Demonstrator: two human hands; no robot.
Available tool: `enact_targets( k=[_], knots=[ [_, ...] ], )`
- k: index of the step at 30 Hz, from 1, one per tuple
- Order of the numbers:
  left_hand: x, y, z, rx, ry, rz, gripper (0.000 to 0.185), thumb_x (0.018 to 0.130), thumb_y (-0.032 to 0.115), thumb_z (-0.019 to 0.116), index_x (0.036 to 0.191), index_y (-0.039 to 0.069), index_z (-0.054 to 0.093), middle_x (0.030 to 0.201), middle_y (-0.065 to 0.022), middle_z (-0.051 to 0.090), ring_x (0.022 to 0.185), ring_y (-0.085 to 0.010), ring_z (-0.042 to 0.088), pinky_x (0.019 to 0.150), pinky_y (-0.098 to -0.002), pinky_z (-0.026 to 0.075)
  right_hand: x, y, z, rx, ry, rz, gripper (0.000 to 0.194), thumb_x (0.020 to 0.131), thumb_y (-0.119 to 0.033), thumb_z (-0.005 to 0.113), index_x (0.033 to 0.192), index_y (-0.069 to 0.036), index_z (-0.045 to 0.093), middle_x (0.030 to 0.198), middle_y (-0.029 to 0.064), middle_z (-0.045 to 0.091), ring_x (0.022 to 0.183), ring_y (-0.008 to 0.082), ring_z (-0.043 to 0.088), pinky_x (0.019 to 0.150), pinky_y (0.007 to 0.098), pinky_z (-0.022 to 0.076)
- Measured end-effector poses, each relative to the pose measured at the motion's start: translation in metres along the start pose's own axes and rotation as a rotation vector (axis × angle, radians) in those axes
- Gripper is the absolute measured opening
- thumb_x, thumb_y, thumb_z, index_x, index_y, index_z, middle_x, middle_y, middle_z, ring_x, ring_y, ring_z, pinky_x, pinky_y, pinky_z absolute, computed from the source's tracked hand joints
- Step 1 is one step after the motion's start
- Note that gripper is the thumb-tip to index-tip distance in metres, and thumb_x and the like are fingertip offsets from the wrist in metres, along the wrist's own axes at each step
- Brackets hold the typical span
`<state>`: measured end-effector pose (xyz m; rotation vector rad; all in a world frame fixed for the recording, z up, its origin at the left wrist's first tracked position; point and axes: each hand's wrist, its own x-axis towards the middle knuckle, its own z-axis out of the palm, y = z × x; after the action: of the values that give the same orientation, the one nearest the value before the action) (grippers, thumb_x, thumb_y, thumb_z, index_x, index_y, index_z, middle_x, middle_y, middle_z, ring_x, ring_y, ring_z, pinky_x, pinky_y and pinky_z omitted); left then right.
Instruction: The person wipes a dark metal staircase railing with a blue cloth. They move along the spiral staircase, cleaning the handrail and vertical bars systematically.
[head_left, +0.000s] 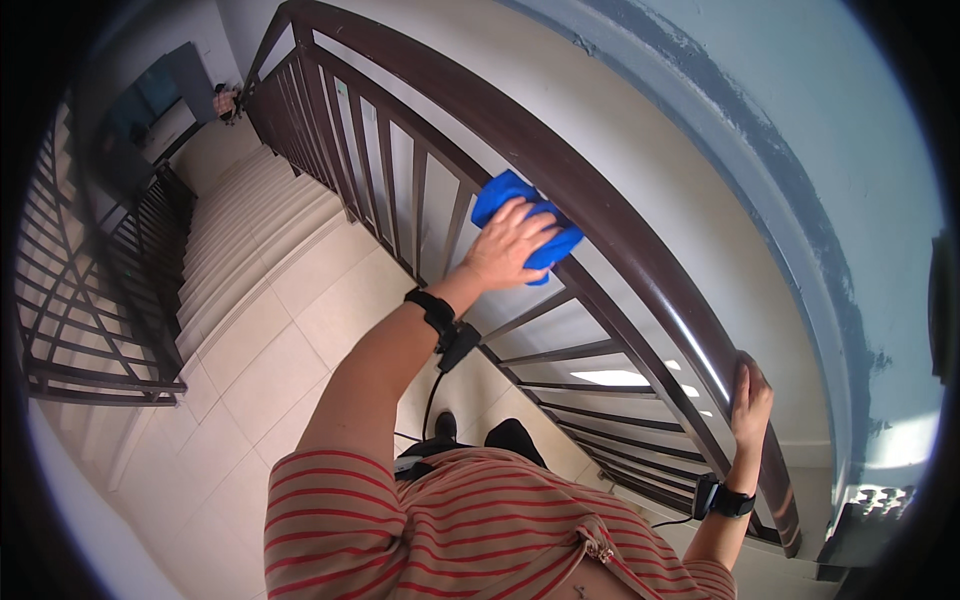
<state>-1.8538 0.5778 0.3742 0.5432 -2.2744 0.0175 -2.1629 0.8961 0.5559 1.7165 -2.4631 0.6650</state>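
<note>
A blue cloth (493, 193) lies bunched under my left hand (516, 244), which presses it on the flat lower rail, just beside the thick handrail. The brown handrail (585, 180) curves from the upper left to the lower right. Farther down at the right, my right hand (752, 397) is around this handrail; part of its fingers is hidden behind the rail. Below it runs the lower rail (607, 311) with thin dark balusters. Both wrists wear black straps with small devices, and cables run from them.
Pale stairs (247, 217) descend at the left beyond the tiled landing (262, 367). Another dark railing (97, 300) stands at the far left. A person (225, 103) is at the bottom of the stairs. A blue-grey wall (847, 187) borders the right side.
</note>
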Motion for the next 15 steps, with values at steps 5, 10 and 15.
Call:
enact_targets(
  k=[5,10,15],
  knots=[
    [0.004,-0.080,-0.035,0.137,-0.005,-0.360,0.048,0.089,0.040,0.065,0.123,0.006,0.066,0.134,-0.0069,0.055,0.132,-0.0281,0.044,0.121,-0.0508,0.022,-0.001,0.002,-0.002,-0.075,-0.006,0.010,0.037,0.106,-0.026,0.044,0.121,0.001,0.065,0.102,0.0266,0.069,0.097,0.0409,0.068,0.088,0.0395,0.0512],
    [0.007,-0.037,-0.012,0.040,0.019,-0.389,0.055,0.094,0.044,0.057,0.126,0.001,0.064,0.138,-0.0101,0.051,0.138,-0.0353,0.035,0.122,-0.0534,0.015,0.015,-0.032,0.016,-0.126,0.048,0.004,0.036,0.106,-0.026,0.043,0.121,-0.001,0.066,0.106,0.0233,0.070,0.101,0.0400,0.067,0.089,0.0417,0.0515],
    [0.003,0.008,0.004,-0.015,0.070,-0.289,0.053,0.087,0.047,0.064,0.123,0.007,0.068,0.132,-0.0096,0.052,0.134,-0.0334,0.040,0.122,-0.0517,0.019,0.057,-0.123,0.070,-0.209,0.129,-0.261,0.038,0.103,-0.021,0.048,0.131,0.001,0.059,0.122,0.0226,0.065,0.110,0.0390,0.062,0.096,0.0444,0.0487]
  ],
)
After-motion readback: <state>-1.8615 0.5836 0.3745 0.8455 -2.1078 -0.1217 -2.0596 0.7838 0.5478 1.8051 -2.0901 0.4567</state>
